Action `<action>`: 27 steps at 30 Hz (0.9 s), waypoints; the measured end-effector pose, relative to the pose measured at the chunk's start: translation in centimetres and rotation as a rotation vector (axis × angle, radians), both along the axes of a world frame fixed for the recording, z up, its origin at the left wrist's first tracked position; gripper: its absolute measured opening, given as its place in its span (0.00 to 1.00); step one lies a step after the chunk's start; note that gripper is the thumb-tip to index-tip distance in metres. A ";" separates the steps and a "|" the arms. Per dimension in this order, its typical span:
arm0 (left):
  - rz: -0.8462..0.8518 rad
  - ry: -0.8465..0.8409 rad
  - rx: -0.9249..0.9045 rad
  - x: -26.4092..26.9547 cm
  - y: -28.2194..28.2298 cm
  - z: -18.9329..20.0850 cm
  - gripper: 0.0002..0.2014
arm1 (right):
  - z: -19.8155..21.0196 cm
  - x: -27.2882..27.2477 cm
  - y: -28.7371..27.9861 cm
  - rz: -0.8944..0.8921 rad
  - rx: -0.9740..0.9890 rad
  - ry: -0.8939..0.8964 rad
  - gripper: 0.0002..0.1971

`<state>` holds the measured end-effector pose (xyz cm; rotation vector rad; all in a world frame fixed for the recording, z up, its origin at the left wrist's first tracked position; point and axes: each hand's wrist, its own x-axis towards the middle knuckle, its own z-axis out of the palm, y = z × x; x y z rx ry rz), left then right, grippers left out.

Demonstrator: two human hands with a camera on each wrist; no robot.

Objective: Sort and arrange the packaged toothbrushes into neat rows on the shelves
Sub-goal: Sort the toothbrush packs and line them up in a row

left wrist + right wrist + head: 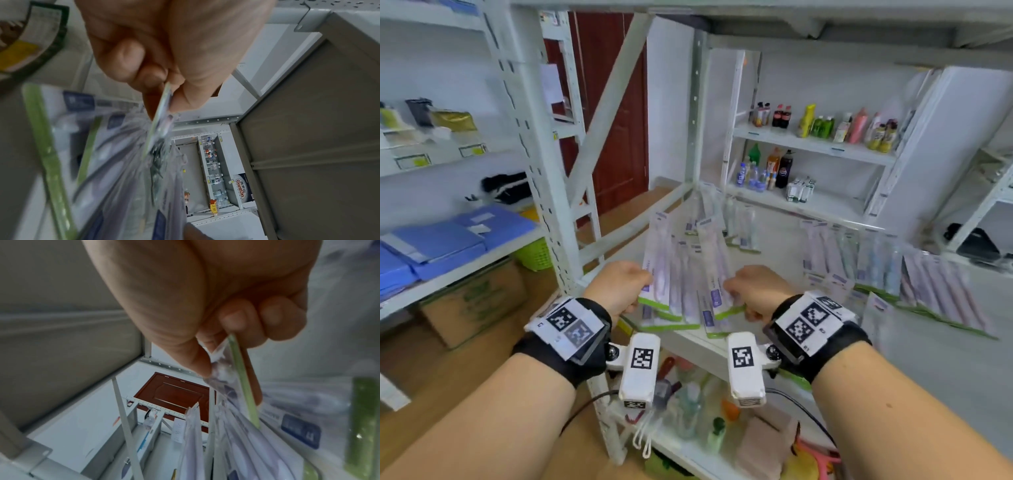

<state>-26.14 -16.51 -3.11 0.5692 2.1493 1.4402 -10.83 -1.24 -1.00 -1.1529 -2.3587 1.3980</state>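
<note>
White shelf (774, 240) – toothbrush packs (887, 270) in rows, each hand pinching one

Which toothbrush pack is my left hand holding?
The leftmost pack of the fanned bunch; your left hand pinches its green-edged bottom, while the others lean to its right.

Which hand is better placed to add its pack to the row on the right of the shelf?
Right, probably. The right hand pinches a clear purple-and-green toothbrush pack nearer the tidy row of packs. The left hand holds its own pack farther away, at the loose pile.
</note>
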 end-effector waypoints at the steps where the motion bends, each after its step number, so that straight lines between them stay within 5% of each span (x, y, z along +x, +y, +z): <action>1: -0.015 0.020 -0.024 -0.7 -0.3 -0.1 0.06 | -0.1 -0.7 -0.1 0.020 0.034 -0.037 0.08; 11: -0.088 0.154 -0.152 -4.9 -1.4 -2.1 0.19 | -0.8 -3.9 -0.8 0.055 0.204 -0.152 0.05; 14: -0.100 0.186 -0.190 -5.5 -1.2 -2.5 0.25 | -1.2 -3.9 -0.5 0.002 0.171 -0.142 0.17; 23: -0.109 0.200 -0.243 -5.8 -0.6 -2.2 0.24 | -1.5 -2.0 0.8 -0.055 0.154 -0.081 0.19; 27: -0.077 0.259 -0.134 -4.2 0.5 -0.9 0.21 | -1.4 0.1 1.6 -0.085 0.109 -0.004 0.17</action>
